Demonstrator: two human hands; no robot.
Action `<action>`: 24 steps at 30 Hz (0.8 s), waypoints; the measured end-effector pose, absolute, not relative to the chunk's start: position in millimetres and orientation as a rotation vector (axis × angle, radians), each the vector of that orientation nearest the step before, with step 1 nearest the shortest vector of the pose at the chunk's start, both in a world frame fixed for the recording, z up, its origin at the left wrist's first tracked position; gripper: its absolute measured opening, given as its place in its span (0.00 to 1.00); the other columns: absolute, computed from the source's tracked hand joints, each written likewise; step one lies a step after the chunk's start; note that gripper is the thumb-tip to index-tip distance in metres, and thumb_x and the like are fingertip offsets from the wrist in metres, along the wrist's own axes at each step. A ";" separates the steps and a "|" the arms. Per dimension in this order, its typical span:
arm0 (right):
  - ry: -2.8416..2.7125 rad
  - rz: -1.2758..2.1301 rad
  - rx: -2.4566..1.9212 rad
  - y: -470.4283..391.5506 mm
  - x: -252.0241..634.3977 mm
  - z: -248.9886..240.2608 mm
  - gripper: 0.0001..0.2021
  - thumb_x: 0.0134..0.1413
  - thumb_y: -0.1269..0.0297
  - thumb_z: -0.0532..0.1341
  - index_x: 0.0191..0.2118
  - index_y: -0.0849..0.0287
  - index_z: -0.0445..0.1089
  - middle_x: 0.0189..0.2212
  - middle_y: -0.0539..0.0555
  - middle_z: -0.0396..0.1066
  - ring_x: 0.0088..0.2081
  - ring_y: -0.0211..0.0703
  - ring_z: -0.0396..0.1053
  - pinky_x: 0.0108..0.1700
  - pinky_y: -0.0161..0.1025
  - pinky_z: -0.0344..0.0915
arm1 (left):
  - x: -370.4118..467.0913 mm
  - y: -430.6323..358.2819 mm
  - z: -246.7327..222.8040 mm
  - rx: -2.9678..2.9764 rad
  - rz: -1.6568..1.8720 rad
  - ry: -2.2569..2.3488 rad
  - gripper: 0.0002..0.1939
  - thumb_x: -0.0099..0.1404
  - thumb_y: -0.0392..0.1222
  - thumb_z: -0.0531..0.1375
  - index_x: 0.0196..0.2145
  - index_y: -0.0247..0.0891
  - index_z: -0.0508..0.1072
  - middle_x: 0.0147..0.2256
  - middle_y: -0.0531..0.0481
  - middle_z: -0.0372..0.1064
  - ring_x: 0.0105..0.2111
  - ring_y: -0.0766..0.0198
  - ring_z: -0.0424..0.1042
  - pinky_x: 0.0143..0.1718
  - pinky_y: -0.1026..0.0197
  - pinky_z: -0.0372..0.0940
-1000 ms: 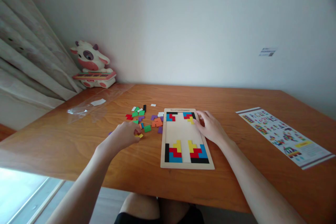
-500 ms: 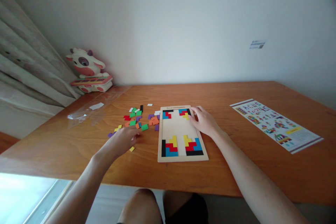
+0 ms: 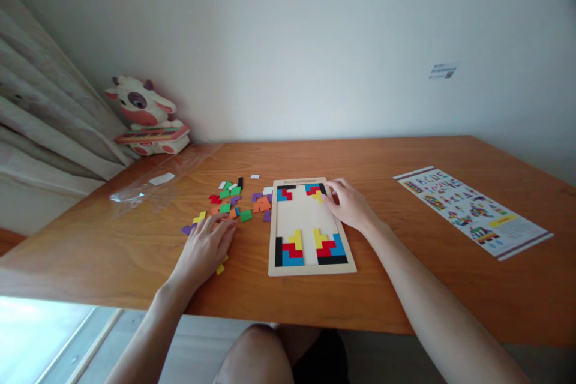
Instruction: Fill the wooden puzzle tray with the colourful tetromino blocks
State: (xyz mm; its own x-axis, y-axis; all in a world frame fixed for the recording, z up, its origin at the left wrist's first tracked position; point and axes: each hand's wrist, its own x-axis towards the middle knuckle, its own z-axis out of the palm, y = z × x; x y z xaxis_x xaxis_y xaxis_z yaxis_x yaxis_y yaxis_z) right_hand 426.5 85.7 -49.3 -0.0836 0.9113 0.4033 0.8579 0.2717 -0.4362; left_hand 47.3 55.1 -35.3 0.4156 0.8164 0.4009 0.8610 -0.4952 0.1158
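My left hand [image 3: 207, 247] lies palm down on the table with its fingers stretched out, left of the puzzle board. A yellow piece [image 3: 220, 267] shows beside its thumb side, partly covered by the hand. Just past the fingertips are another yellow piece [image 3: 200, 216] and a purple piece [image 3: 188, 230]. My right hand [image 3: 350, 207] holds the right edge of the wooden puzzle board [image 3: 272, 234], its thumb over the frame by the yellow piece [image 3: 317, 197] in the far right corner. Black, blue, red and yellow pieces fill the board's corners around a bare middle.
Several loose green [image 3: 246, 215], orange [image 3: 262, 204], red, purple and white pieces lie left of the board. A clear plastic bag [image 3: 144, 192] lies farther left, before a toy cow keyboard [image 3: 150, 117]. A printed sheet [image 3: 472, 210] rests at the right.
My left hand has drawn back toward the table's near edge and flattened out. The yellow piece beside it has shifted slightly nearer to me. My right hand stays on the board.
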 end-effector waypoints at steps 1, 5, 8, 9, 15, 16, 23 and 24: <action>-1.938 0.121 -1.590 85.7 426.7 -49.5 0.15 0.63 0.61 0.57 0.52 0.58 0.69 0.49 0.61 0.71 0.45 0.52 0.74 0.46 0.48 0.72 | 52.0 58.6 -33.0 -2.534 -0.645 -1.569 0.19 0.74 0.48 0.46 0.45 0.39 0.74 0.48 0.41 0.71 0.47 0.52 0.72 0.51 0.50 0.66; -1.907 0.136 -1.571 86.2 427.6 -49.4 0.12 0.63 0.61 0.57 0.49 0.57 0.70 0.47 0.60 0.71 0.41 0.50 0.75 0.44 0.47 0.72 | 50.7 58.7 -15.3 -2.607 -0.756 -1.782 0.19 0.73 0.53 0.48 0.46 0.40 0.73 0.43 0.44 0.72 0.41 0.58 0.72 0.45 0.58 0.67; -1.850 0.136 -1.543 87.8 429.0 -47.7 0.12 0.65 0.58 0.55 0.47 0.56 0.71 0.45 0.60 0.72 0.38 0.48 0.75 0.41 0.46 0.72 | 31.2 51.0 -1.0 -2.892 -0.504 -1.815 0.19 0.67 0.59 0.56 0.40 0.42 0.76 0.40 0.47 0.73 0.39 0.59 0.72 0.42 0.59 0.67; -1.819 0.134 -1.535 88.5 429.7 -47.1 0.13 0.65 0.57 0.55 0.47 0.57 0.71 0.45 0.60 0.73 0.37 0.48 0.75 0.40 0.46 0.72 | 24.3 49.4 2.4 -2.957 -0.408 -1.857 0.19 0.63 0.60 0.60 0.39 0.42 0.76 0.40 0.47 0.74 0.38 0.58 0.72 0.42 0.59 0.67; -1.689 0.124 -1.498 91.8 433.5 -47.3 0.18 0.65 0.51 0.54 0.47 0.59 0.71 0.45 0.62 0.73 0.35 0.47 0.74 0.38 0.45 0.73 | 11.0 61.6 4.9 -3.095 -0.110 -2.285 0.19 0.53 0.56 0.66 0.36 0.41 0.75 0.35 0.49 0.77 0.36 0.57 0.75 0.36 0.60 0.68; -1.689 0.130 -1.497 92.0 433.7 -48.1 0.18 0.65 0.51 0.54 0.47 0.60 0.71 0.45 0.62 0.73 0.35 0.47 0.74 0.38 0.45 0.73 | 12.9 65.3 4.4 -3.125 -0.074 -2.300 0.17 0.54 0.55 0.65 0.34 0.40 0.76 0.33 0.49 0.77 0.35 0.58 0.75 0.36 0.61 0.68; -1.714 0.127 -1.485 92.0 433.9 -52.0 0.17 0.65 0.51 0.55 0.46 0.58 0.71 0.44 0.61 0.74 0.35 0.47 0.74 0.39 0.46 0.72 | 24.5 78.9 9.7 -3.211 0.073 -2.208 0.17 0.55 0.56 0.64 0.31 0.40 0.78 0.31 0.49 0.78 0.33 0.58 0.75 0.35 0.62 0.66; -1.717 0.133 -1.487 92.0 433.8 -51.9 0.17 0.64 0.51 0.55 0.46 0.58 0.71 0.44 0.61 0.73 0.35 0.47 0.74 0.38 0.46 0.73 | 25.4 79.8 11.4 -3.212 0.108 -2.186 0.16 0.55 0.56 0.64 0.31 0.40 0.78 0.31 0.49 0.78 0.33 0.58 0.75 0.34 0.62 0.66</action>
State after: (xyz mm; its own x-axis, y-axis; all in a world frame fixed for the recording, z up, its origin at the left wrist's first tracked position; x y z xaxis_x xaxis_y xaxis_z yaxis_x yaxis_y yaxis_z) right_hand 433.8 92.0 -51.9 0.0563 0.8570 0.5122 0.7680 0.2906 -0.5707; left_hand 25.4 79.8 11.4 0.4499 0.7875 -0.4213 0.8253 -0.1863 0.5331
